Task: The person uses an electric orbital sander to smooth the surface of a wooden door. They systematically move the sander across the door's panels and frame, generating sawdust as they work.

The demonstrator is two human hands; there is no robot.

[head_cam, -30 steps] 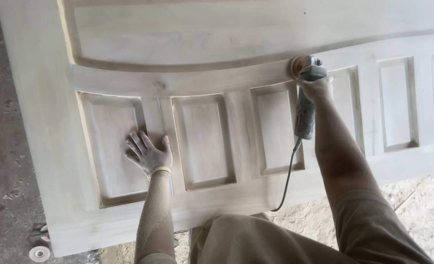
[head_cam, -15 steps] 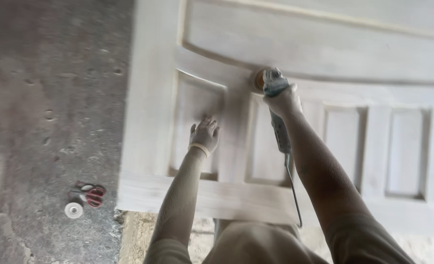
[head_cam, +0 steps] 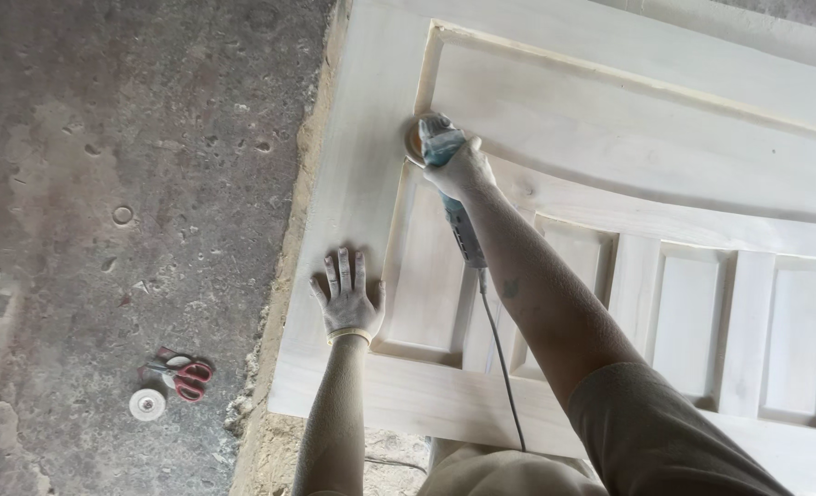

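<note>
one sander, one door, two hands

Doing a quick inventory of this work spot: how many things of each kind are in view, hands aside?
Panelled wooden door: 1
Corded angle grinder, held in the right hand: 1
Red-handled scissors on the floor: 1
White round disc beside the scissors: 1
Total: 4
The left hand lies flat on the door.

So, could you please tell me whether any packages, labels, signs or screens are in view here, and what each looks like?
None in view: only the pale wooden door panel, the corded sander in the right hand, the left hand flat on the wood, red-handled scissors and a white disc on the floor.
</note>
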